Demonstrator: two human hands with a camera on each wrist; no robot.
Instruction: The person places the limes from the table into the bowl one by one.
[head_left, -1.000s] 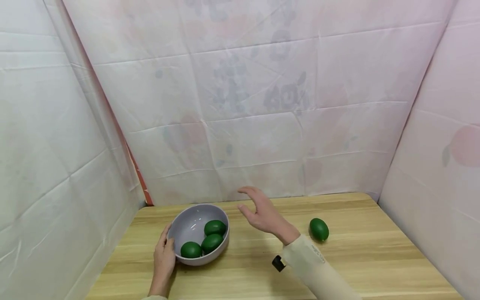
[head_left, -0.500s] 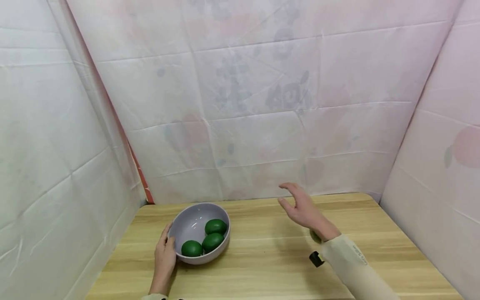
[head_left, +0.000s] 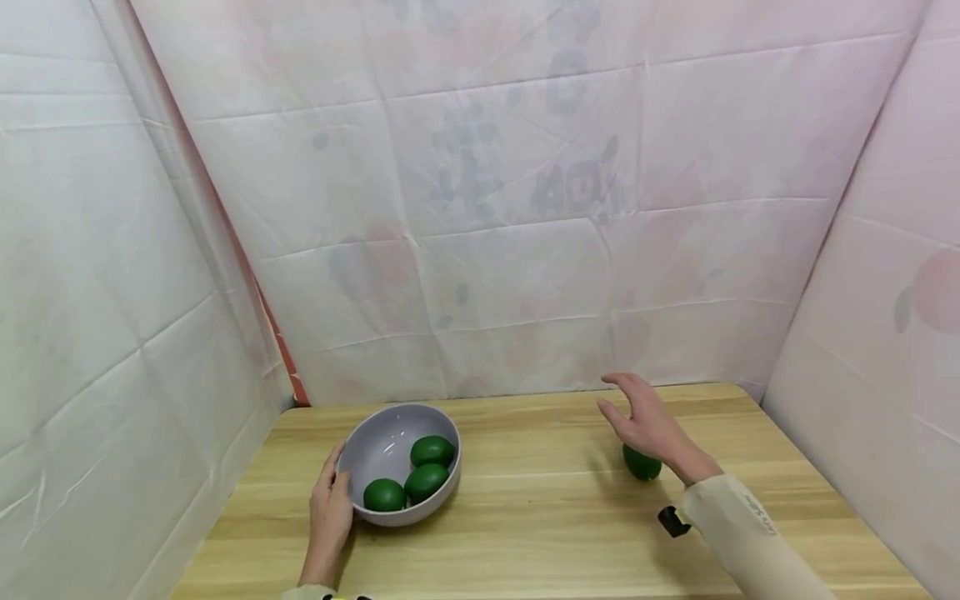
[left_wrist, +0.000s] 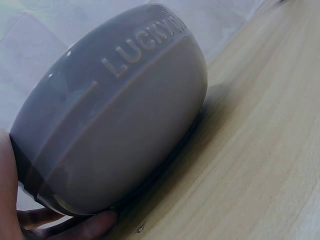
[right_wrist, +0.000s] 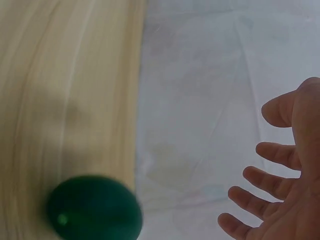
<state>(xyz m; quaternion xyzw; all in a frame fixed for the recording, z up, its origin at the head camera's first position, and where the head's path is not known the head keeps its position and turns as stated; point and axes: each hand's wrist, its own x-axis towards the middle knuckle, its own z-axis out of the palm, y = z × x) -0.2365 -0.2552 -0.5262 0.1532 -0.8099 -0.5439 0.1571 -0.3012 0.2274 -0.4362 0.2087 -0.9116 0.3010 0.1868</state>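
Observation:
At the left of the head view stands a grey bowl with three smooth, dark green oval fruits inside. My left hand grips its left side, thumb near the rim; in the left wrist view, fingers curl at the underside of the bowl, which has raised lettering. My right hand hovers above the table with fingers spread and holds nothing. Partly hidden behind it, another dark green oval fruit lies on the wood. The right wrist view shows that fruit apart from the fingers.
The wooden table has light grain and rounded far corners. A pale patterned sheet hangs behind its far edge, with more sheeting at left and right. A small black device is at the right cuff.
My right hand has moved right, from beside the bowl to over the lone green fruit, slowing lately. The left hand and bowl stay put.

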